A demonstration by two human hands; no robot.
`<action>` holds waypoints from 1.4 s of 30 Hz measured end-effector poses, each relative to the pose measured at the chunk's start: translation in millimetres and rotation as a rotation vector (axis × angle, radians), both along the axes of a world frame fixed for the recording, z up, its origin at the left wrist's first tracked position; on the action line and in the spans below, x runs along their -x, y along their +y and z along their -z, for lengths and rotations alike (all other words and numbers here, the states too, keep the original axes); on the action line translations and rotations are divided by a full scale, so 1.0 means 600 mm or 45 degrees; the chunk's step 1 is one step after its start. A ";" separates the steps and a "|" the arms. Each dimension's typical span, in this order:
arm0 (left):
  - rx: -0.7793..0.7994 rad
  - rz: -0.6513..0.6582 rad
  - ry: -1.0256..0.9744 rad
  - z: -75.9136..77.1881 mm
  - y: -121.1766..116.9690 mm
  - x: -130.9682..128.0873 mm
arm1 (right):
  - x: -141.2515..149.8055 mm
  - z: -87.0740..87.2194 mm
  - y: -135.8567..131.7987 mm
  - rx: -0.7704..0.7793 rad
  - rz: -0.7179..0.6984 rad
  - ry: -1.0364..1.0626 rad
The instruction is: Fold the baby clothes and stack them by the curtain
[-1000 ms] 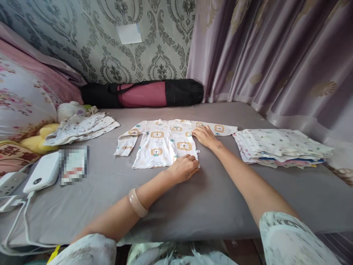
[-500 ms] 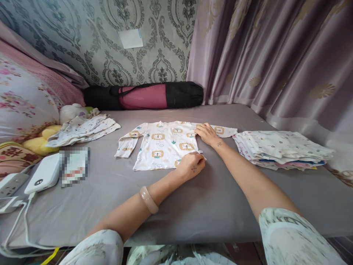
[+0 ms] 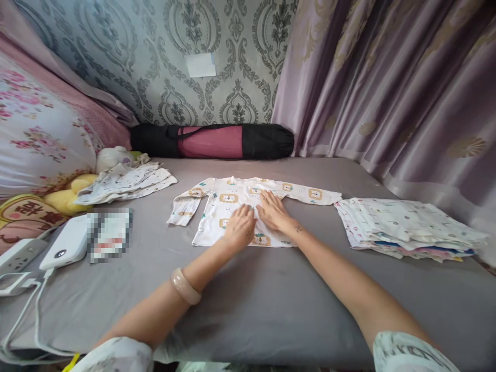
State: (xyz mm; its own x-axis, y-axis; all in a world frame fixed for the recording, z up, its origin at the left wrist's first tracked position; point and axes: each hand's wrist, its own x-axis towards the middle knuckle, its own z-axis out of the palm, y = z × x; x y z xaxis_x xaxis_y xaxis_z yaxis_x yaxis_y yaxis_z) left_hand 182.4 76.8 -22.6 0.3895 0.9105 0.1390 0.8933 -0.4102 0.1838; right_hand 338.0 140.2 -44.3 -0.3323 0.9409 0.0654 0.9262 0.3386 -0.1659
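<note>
A small white long-sleeved shirt (image 3: pixel 213 222) with a lion print lies spread on the grey sheet, its collar toward the wall. Its left-hand sleeve bends downward, while the right-hand sleeve (image 3: pixel 306 192) stretches out toward a pile of folded clothes. My left hand (image 3: pixel 241 227) rests on the middle of the shirt, fingers extended forward. Right beside it, my right hand (image 3: pixel 273 211) lies flat on the cloth with its fingers spread. Neither hand grasps anything; parts of the shirt's front are covered by them.
To the right is a stack of folded clothes (image 3: pixel 411 222). Other patterned clothes (image 3: pixel 127 183) lie at the left near plush toys. A white power bank (image 3: pixel 65 242), cables and a power strip (image 3: pixel 19 256) sit front left. A black-and-pink rolled bag (image 3: pixel 211 142) lies along the wall.
Both hands have moved from the shirt's right side edge onto its middle. My left hand has let go of the lower hem corner and opened. The camera view has shifted slightly.
</note>
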 end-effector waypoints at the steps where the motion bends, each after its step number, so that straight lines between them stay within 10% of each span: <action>1: 0.012 -0.072 0.040 0.007 0.006 0.021 | 0.007 0.007 -0.004 0.029 0.016 0.009; 14: 0.147 -0.330 0.137 0.052 -0.027 0.173 | 0.043 -0.011 0.037 0.144 0.141 -0.047; 25: 0.145 -0.372 0.060 0.056 -0.033 0.185 | 0.069 0.021 0.140 0.214 0.258 -0.013; 36: 0.144 -0.374 0.141 0.057 -0.037 0.176 | 0.094 0.010 0.139 0.157 0.349 -0.061; 42: 0.110 -0.367 0.111 0.058 -0.037 0.177 | 0.204 0.013 0.112 0.093 -0.072 0.003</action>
State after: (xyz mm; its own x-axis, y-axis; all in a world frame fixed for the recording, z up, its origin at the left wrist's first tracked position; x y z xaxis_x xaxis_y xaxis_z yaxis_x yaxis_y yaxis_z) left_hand 76.3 54.4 -57.5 0.1202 0.9922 0.0340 0.9845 -0.1236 0.1246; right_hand 215.4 207.3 -52.1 -0.3851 0.9229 -0.0023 0.9055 0.3773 -0.1943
